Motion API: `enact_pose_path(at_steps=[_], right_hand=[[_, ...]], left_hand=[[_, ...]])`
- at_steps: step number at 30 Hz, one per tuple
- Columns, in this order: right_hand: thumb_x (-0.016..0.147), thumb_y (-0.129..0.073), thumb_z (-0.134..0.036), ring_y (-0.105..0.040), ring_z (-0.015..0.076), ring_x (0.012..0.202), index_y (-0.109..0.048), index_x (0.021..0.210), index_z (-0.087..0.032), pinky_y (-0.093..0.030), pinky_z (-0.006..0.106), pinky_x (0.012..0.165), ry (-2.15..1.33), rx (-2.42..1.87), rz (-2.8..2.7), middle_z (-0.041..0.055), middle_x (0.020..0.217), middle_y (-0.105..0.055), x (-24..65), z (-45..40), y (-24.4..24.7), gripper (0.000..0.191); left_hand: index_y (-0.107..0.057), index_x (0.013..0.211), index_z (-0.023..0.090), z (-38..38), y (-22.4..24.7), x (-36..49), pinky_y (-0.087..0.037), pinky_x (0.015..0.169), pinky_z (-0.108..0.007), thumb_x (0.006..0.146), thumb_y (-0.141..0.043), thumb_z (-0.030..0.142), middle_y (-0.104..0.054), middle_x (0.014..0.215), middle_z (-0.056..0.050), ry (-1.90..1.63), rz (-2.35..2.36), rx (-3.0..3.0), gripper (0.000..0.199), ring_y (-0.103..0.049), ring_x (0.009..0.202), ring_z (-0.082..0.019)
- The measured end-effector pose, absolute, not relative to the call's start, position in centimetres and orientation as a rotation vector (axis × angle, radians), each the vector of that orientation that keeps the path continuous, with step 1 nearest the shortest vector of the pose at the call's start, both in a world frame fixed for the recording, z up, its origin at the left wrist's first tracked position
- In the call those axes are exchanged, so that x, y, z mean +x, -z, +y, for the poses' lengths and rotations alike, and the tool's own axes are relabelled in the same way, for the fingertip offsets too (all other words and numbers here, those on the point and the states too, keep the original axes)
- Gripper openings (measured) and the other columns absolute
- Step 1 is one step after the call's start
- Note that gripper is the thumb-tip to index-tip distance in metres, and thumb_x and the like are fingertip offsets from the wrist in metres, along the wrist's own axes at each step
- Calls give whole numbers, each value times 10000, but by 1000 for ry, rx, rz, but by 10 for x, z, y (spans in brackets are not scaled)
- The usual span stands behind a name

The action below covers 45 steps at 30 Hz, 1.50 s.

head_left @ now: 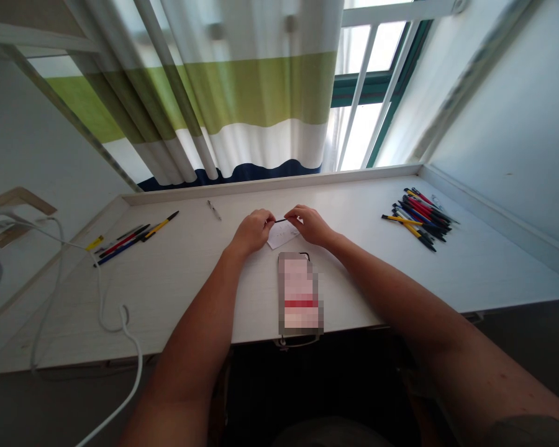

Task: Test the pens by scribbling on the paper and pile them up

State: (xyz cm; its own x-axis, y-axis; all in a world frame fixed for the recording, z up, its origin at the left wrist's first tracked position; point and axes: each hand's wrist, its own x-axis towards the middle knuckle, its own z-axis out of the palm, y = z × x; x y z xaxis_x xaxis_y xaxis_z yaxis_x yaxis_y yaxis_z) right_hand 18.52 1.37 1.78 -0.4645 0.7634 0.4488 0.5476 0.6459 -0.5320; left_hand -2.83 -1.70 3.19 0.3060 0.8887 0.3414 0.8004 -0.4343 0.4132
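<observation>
My left hand (254,231) and my right hand (307,225) meet over the middle of the desk, each pinching one end of a thin dark piece (280,221), perhaps part of a pen. Beneath it lies a small white paper (282,236) with faint marks. Nearer the desk's front edge is a phone (299,292), its surface blurred out by blocks. A slim grey-and-white pen (214,210) rests to the left of my left hand.
Several pens (417,217) are piled at the right, and several more (135,239) lie at the left. A white cable (100,298) crosses the desk's left side. A raised rim (270,183) runs along the back, below a curtain (261,93).
</observation>
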Motion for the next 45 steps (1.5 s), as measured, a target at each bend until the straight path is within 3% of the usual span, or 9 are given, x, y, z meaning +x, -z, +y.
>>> enact_pose_path(at_steps=[5, 11, 14, 17, 38, 45], right_hand=[[1026, -532, -232, -658, 281, 1156, -748, 1225, -222, -496, 486, 1027, -309, -1176, -2134, 114, 1249, -744, 216, 23, -22, 294], [994, -604, -256, -595, 308, 1236, -772, 1186, -211, -426, 516, 1093, -271, -1323, -2362, 124, 1312, -698, 243, 32, -15, 259], [1000, -584, -234, -582, 310, 1208, -761, 1237, -206, -431, 494, 1068, -224, -1355, -2364, 140, 1253, -680, 236, 33, -11, 298], [987, -606, -232, -563, 319, 1184, -787, 1151, -217, -433, 484, 1051, -194, -1356, -2348, 138, 1184, -668, 231, 35, -10, 245], [1015, -594, -226, -608, 281, 1088, -772, 1112, -213, -423, 444, 976, -168, -1020, -2441, 117, 1127, -708, 205, 7, -27, 204], [988, -627, -208, -660, 260, 1043, -777, 1073, -206, -424, 439, 994, -304, -1068, -2502, 97, 1094, -729, 207, 6, -23, 172]], left_hand=[[-703, 995, 185, -18, -32, -27, -524, 928, -410, 970, -542, 199, -718, 1010, -103, -788, 1576, 2394, 163, -655, 980, -259], [-708, 986, 191, -19, -33, -25, -522, 954, -414, 963, -546, 189, -726, 1011, -100, -739, 1600, 2407, 164, -660, 986, -259], [-709, 991, 192, -20, -33, -24, -520, 961, -419, 967, -543, 197, -730, 1014, -102, -717, 1622, 2404, 167, -662, 990, -262], [-711, 1002, 192, -20, -33, -25, -520, 960, -424, 973, -538, 208, -734, 1023, -105, -700, 1636, 2398, 176, -663, 989, -264], [-715, 983, 188, -22, -32, -18, -529, 920, -418, 968, -575, 200, -727, 995, -97, -734, 1535, 2411, 142, -663, 960, -260], [-693, 1045, 211, -22, -21, -4, -526, 916, -397, 921, -679, 177, -723, 995, -60, -758, 1481, 2339, 129, -658, 952, -235]])
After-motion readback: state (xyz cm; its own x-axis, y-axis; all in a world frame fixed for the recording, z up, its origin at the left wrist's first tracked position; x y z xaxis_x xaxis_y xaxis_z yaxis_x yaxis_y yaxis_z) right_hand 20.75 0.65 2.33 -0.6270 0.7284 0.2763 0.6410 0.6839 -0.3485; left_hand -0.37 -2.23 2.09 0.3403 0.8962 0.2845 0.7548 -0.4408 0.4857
